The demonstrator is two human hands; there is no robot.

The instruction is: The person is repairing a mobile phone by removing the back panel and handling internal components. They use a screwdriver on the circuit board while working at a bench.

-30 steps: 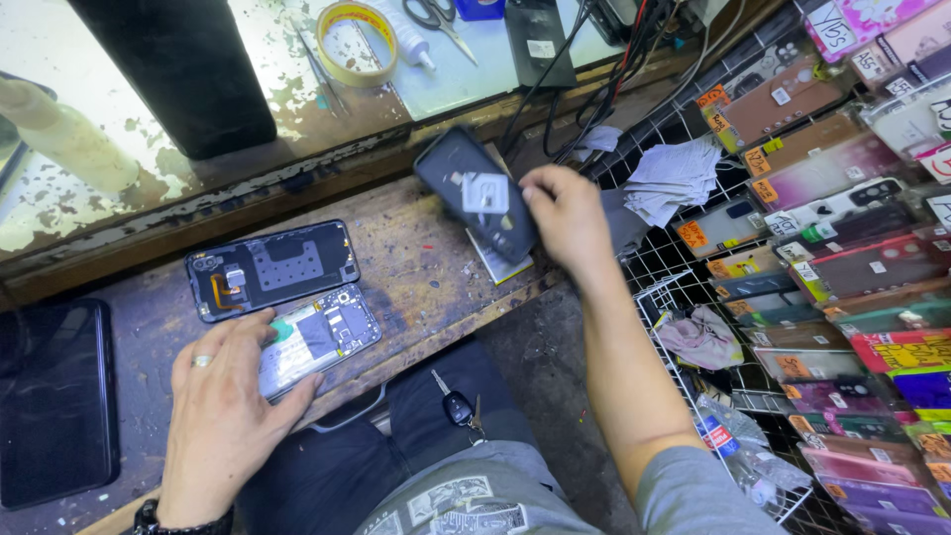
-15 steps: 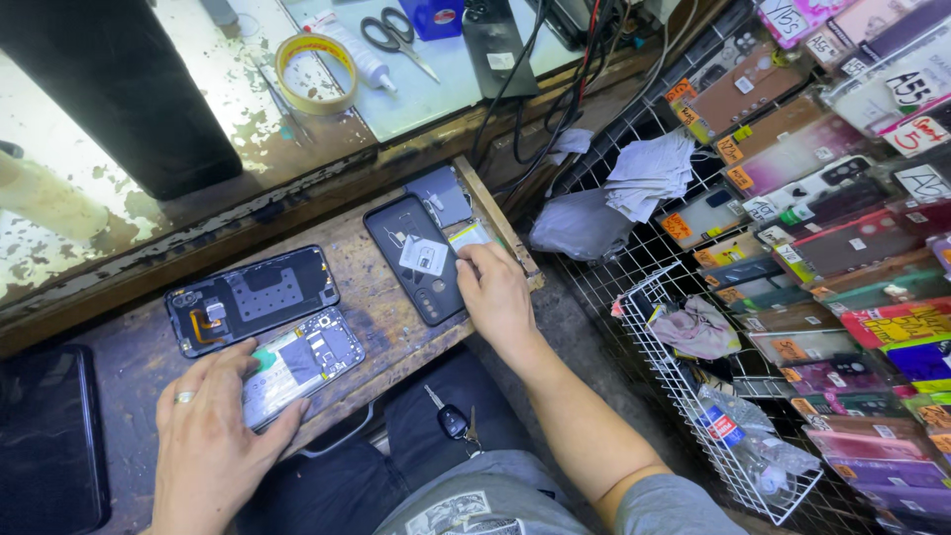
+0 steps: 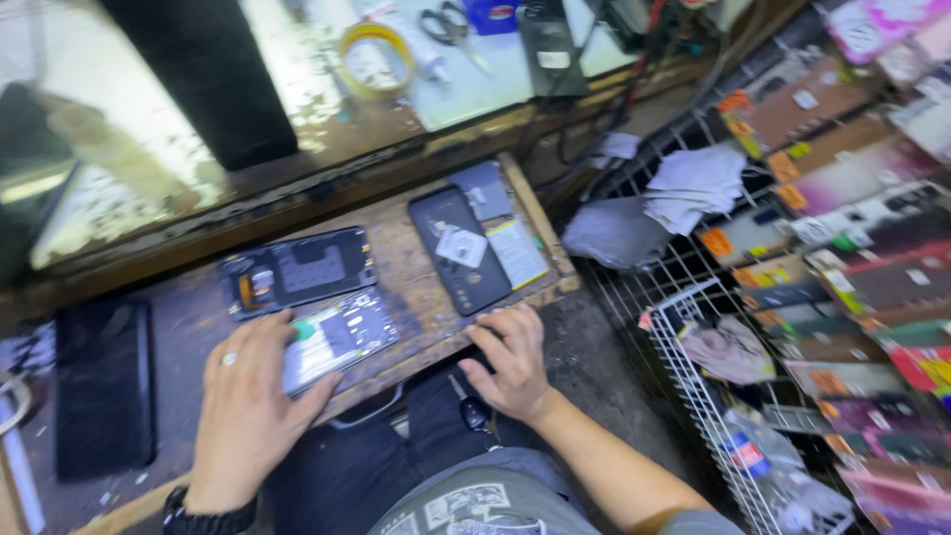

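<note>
Farthest out beyond our left hand (image 3: 248,416), a flat black slab (image 3: 104,381) lies on the worn wooden bench (image 3: 411,263), well apart from our fingers. Our left hand rests palm down, fingers spread and relaxed rather than clenched, covering the near end of an opened phone (image 3: 342,335) whose circuit board and battery show; it presses on the phone more than grasps it. A ring sits on one finger and a dark watch (image 3: 208,517) circles the wrist. Just above that hand, touching the upper edge of the opened phone, lies a dark phone back frame (image 3: 297,269), inner side up.

Between our two hands the bench edge runs bare. Just above our right hand (image 3: 510,362) a black phone (image 3: 458,248) lies with a pale sticker on it, and beside it, on the far side, a light flat battery-like piece (image 3: 517,250). Our right hand is empty, fingers loosely curled, fingertips at the bench's front edge near the black phone's lower end.

To the right of that hand stands a white wire rack (image 3: 693,362) of packaged phone cases.
</note>
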